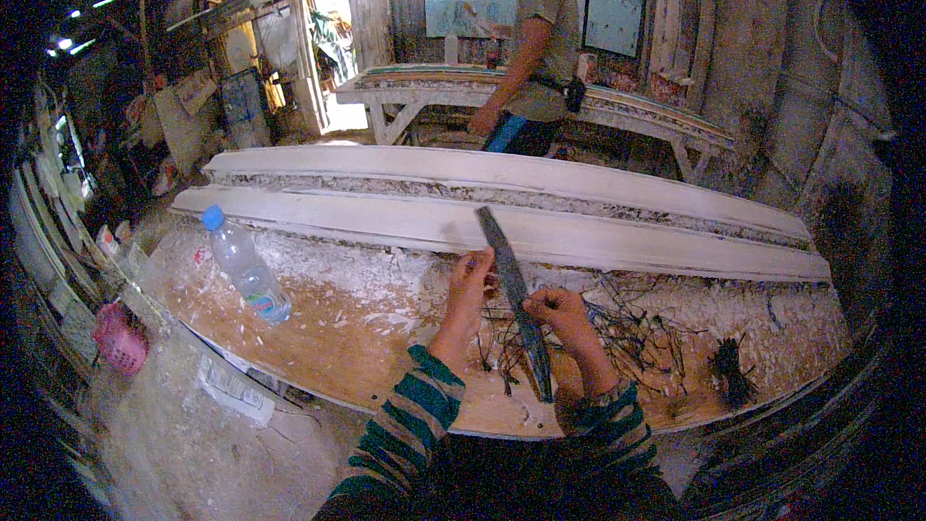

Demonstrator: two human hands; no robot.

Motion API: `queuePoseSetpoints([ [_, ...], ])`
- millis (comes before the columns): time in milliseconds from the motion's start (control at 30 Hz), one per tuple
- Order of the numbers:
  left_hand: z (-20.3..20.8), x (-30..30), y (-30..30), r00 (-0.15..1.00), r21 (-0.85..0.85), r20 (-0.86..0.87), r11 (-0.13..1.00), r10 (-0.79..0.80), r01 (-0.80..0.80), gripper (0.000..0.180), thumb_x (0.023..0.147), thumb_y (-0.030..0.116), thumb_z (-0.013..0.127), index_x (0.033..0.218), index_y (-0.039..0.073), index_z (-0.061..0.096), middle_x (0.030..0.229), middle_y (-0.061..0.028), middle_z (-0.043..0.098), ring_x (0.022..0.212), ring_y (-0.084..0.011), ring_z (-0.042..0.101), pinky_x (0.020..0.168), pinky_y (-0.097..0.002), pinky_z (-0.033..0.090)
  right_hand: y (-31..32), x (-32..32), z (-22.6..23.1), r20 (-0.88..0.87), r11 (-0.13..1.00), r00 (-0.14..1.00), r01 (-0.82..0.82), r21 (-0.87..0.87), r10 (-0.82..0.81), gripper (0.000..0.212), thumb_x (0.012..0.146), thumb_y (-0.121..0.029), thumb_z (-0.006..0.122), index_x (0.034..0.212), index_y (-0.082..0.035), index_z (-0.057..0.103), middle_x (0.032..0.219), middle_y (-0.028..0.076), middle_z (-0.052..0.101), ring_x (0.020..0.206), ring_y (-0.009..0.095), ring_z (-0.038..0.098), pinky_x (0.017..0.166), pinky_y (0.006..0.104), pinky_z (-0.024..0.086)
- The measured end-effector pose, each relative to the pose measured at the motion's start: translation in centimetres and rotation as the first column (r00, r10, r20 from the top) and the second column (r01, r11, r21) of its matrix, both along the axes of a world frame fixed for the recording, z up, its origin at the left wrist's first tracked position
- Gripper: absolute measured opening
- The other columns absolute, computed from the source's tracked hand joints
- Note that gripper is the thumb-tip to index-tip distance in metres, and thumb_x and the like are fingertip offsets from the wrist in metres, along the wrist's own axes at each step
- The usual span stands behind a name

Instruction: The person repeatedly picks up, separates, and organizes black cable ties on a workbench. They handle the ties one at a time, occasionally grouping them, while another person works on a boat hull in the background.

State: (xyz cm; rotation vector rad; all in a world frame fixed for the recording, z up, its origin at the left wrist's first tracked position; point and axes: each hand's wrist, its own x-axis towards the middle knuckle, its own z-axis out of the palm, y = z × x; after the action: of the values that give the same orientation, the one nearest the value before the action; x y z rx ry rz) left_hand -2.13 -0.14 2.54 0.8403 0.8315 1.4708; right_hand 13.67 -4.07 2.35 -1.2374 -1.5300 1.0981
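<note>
A long, flat, dark grey strip with a tapered near end slants between my hands. Its far end overlaps a white board, and its near end reaches the table's front edge. My left hand is closed in a pinch at the strip's left edge. On the other side my right hand is closed, fingertips against the right edge; anything thin inside the fingers is hidden. Loose thin black strands lie tangled beside and beneath my right hand. Farther right rests a gathered bundle of black strands.
Two long white boards run across the back of the dusty wooden table. A clear plastic bottle with a blue cap is at left. A person stands beyond, before a long bench. A pink basket sits left.
</note>
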Motion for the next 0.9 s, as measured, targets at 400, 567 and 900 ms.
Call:
queuePoseSetpoints([
  [400, -0.6, 1.1, -0.7, 0.868, 0.009, -0.284, 0.904, -0.407, 0.427, 0.021, 0.078, 0.029, 0.061, 0.072, 0.01, 0.052, 0.058, 0.0039, 0.047, 0.046, -0.0046, 0.041, 0.041, -0.0175, 0.031, 0.0, 0.6, 0.6, -0.236, 0.993, 0.966, 0.114, 0.036, -0.103, 0.015, 0.08, -0.021, 0.057, 0.073, -0.007, 0.059, 0.066, -0.004, 0.053, 0.06, 0.005, 0.044, 0.056, 0.0211, 0.035],
  [567, -1.2, 1.1, -0.1, 0.862, 0.027, -0.239, 0.884, -0.447, 0.466, 0.021, 0.079, 0.029, 0.059, 0.072, 0.011, 0.051, 0.06, 0.0036, 0.049, 0.05, -0.0046, 0.045, 0.044, -0.0188, 0.035, -0.1, 0.3, 0.5, -0.425, 0.996, 0.902, 0.09, 0.006, -0.079, 0.015, 0.08, -0.02, 0.058, 0.074, -0.006, 0.059, 0.066, -0.004, 0.054, 0.059, 0.006, 0.045, 0.057, 0.0205, 0.036],
  [900, 0.2, 1.1, -1.3, 0.882, -0.048, -0.289, 0.926, -0.373, 0.376, 0.019, 0.077, 0.028, 0.062, 0.078, 0.01, 0.055, 0.069, 0.002, 0.056, 0.062, -0.0073, 0.053, 0.056, -0.0217, 0.043, -0.2, 0.3, 0.7, -0.371, 0.993, 0.925, 0.106, 0.048, -0.081, 0.011, 0.077, -0.015, 0.059, 0.077, -0.004, 0.059, 0.066, -0.001, 0.056, 0.058, 0.008, 0.047, 0.056, 0.0213, 0.038],
])
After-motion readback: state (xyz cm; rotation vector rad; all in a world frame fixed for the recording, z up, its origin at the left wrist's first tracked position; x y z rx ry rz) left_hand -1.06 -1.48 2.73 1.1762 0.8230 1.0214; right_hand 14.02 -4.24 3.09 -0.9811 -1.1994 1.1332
